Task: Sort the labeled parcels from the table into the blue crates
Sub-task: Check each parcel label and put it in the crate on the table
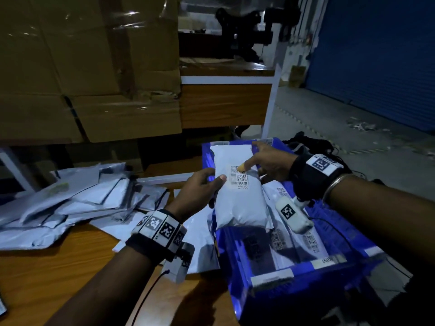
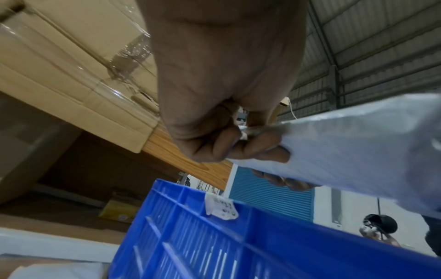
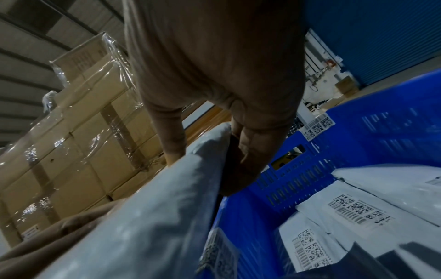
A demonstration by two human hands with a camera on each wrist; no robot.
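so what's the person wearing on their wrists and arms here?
Both forearms are bare, no sleeves. The left wrist carries a black strap ringed with white tiles bearing black square markers, plus a grey block with a thin black cable. The right wrist has a black strap with one marker tile, a white tagged capsule-shaped unit below it, and a thin metal bangle.

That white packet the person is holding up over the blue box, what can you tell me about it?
The white parcel is a soft, puffy plastic mailer bag, smooth and slightly glossy, with a printed label of barcodes and square codes on its upper face. It is held lengthwise above the blue crate, over other labeled parcels lying inside. The left hand grips its left edge, thumb on top; the right hand touches its right side, thumb near the label.
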